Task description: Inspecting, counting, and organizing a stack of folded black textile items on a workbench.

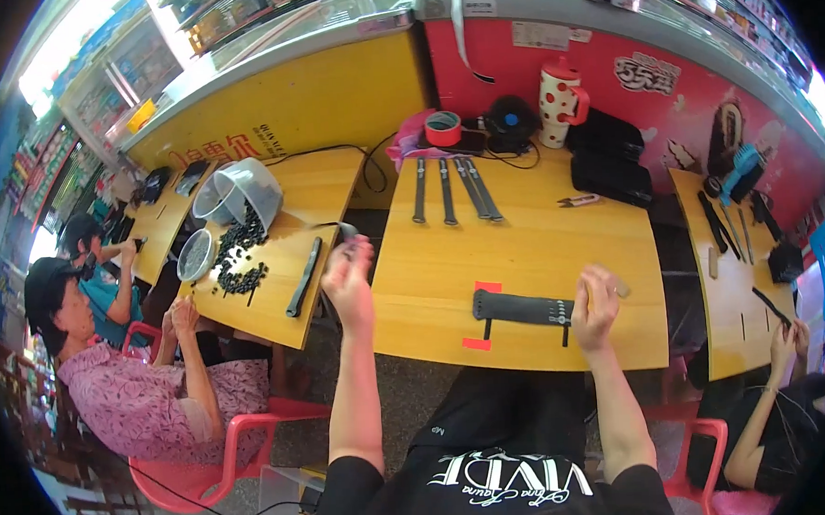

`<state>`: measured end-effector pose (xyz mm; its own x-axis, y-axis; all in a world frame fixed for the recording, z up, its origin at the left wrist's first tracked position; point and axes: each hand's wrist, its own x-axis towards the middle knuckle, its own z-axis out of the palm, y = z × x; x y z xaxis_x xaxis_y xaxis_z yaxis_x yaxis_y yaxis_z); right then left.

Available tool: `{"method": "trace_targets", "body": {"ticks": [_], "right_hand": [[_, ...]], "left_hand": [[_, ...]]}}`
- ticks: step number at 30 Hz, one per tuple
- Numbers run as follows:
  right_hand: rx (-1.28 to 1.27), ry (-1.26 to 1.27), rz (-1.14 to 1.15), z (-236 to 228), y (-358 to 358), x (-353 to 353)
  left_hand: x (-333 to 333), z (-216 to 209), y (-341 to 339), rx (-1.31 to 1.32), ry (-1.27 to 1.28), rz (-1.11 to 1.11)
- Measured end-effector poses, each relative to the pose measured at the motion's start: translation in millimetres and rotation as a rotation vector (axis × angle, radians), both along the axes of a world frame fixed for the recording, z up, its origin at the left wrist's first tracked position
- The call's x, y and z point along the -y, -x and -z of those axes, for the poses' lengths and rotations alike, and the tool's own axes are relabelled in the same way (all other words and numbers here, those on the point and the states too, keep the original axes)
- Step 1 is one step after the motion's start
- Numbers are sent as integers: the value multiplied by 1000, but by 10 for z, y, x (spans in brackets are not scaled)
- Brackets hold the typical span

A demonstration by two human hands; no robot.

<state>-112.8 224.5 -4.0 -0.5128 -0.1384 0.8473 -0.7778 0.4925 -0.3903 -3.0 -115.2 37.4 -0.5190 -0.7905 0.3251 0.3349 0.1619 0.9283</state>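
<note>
Four dark straps (447,192) lie side by side at the upper centre of the frame, toward the far edge of the yellow table (414,285); light spots show near their upper ends. A fifth, the wide dark strap (525,307), lies crosswise at the lower centre, between two red tape pieces (476,344) near its left end and the right hand (596,309) at its other end. That hand is closed in a fist around a tan-ended tool (622,289). The left hand (349,278), raised near the centre of the frame, pinches a small dark item (349,231) whose kind I cannot tell. A short row of light spots already marks the wide strap beside the right fist, so work on it looks partway through. The four far straps may be finished, though their details are too small to confirm that.
</note>
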Motion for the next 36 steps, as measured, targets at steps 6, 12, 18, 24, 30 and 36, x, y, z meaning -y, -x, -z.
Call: {"method": "trace_targets", "body": {"ticks": [6, 12, 18, 24, 30, 36], "right_hand": [[1232, 593, -1189, -469, -996, 156], [1032, 736, -635, -396, -1150, -333], [1114, 602, -484, -336, -1191, -466], [1088, 661, -438, -257, -1056, -489], [1191, 645, -396, -179, -882, -636], [1225, 546, -323, -138, -663, -596]], "left_hand": [[-1173, -385, -840, 251, 113, 901], [-1354, -292, -800, 438, 280, 1014], [-1560, -61, -567, 269, -141, 961], [-1549, 23, -561, 352, -306, 762], [-1341, 180, -479, 426, -419, 623], [-1266, 268, -319, 455, -415, 581]]}}
